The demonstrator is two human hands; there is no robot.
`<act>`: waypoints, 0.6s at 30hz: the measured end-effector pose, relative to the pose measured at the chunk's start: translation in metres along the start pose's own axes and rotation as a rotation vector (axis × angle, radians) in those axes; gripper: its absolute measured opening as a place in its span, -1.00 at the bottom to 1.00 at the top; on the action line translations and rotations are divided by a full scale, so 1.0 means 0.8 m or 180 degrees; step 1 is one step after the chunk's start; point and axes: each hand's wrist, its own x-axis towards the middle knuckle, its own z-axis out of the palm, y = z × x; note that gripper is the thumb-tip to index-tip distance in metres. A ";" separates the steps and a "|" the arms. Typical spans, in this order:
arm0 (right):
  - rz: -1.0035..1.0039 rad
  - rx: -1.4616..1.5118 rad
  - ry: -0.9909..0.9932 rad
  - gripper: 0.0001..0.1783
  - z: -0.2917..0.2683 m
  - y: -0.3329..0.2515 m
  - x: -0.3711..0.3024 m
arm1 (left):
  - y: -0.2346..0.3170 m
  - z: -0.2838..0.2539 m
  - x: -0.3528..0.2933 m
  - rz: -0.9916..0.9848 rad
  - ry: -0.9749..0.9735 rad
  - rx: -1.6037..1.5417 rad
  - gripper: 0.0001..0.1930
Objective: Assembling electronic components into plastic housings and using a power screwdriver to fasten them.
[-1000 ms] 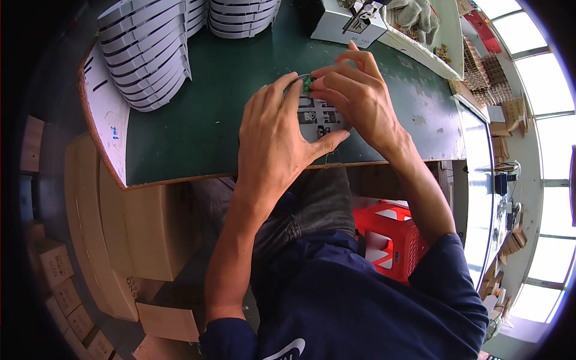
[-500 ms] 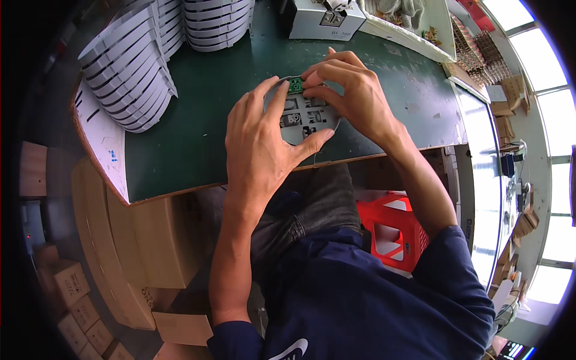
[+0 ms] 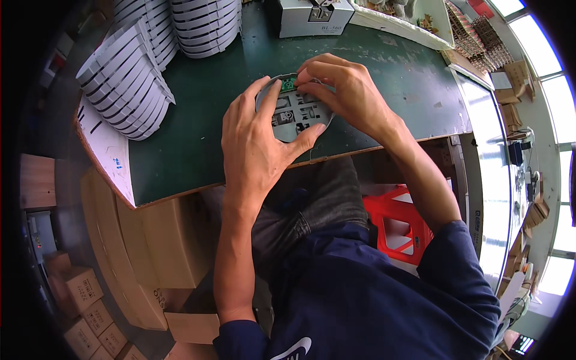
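A round grey plastic housing (image 3: 293,110) with moulded compartments and a raised rim is held at the front part of the green table. My left hand (image 3: 255,141) grips it from the left, fingers over the far left rim and thumb along the near edge. A small green circuit board (image 3: 288,83) lies at the housing's far side, beside my left fingertips. From the right, my right hand (image 3: 351,90) has thumb and fingers pinched at the board's right end. Those fingers hide that end of the board and part of the rim.
Stacks of curved white-grey plastic parts (image 3: 129,90) stand at the table's (image 3: 180,153) left. Behind are a silver box with a clasp (image 3: 315,19) and a white foam tray (image 3: 408,27). Below sit cardboard boxes (image 3: 159,240) and a red stool (image 3: 396,225).
The whole view has shifted slightly. Both hands remain at the housing, and my right fingers look a little more curled over the board's end.
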 end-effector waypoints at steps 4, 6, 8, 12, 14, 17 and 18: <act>-0.0359 -0.0020 -0.0133 -0.77 -0.008 0.006 -0.006 | 0.000 0.002 0.000 0.0044 0.0014 0.0074 -0.16; -0.0300 -0.0037 -0.0201 -0.69 -0.012 0.007 -0.011 | 0.002 0.003 -0.001 0.0195 0.0150 0.0116 -0.10; -0.0240 -0.0050 -0.0270 -0.60 -0.012 0.006 -0.015 | 0.002 0.004 -0.001 0.0219 0.0165 0.0171 -0.09; -0.0310 -0.0132 -0.0279 -0.44 -0.011 0.008 -0.021 | 0.003 0.002 0.000 0.0144 0.0030 0.0195 -0.08; -0.0415 -0.0201 -0.0257 -0.42 -0.008 0.010 -0.023 | 0.001 0.002 0.000 0.0150 0.0030 0.0205 -0.08; -0.0431 -0.0110 -0.0072 -0.36 0.000 0.013 -0.026 | 0.002 0.001 -0.001 0.0129 0.0014 0.0193 -0.09; -0.0419 -0.0133 -0.0104 -0.34 0.000 0.013 -0.027 | 0.002 0.001 -0.001 0.0107 -0.0003 0.0169 -0.09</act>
